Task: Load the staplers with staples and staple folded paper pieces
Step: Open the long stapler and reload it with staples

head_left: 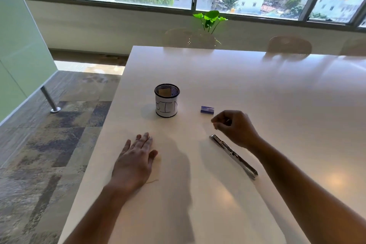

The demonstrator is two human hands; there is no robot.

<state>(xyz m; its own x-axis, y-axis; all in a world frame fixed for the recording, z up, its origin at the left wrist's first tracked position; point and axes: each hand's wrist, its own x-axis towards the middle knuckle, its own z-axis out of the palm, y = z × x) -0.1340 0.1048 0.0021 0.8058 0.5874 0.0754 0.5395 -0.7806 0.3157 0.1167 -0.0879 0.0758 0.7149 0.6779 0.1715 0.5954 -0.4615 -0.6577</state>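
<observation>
A metal stapler (233,156) lies flat and opened out on the white table (257,89), running diagonally from upper left to lower right. Just above its near end hovers my right hand (235,128), fingers pinched together; whether a strip of staples sits between them is too small to tell. A small blue staple box (207,109) rests just beyond that hand. My left hand (136,156) lies flat, palm down, on a pale sheet of paper (156,172) whose edge shows by the thumb.
A black mesh cup (167,100) wrapped in a white label stands left of the staple box, with a folded brown paper piece inside. The table's left edge drops to a carpeted floor. A green plant (210,19) and chairs stand beyond the far edge.
</observation>
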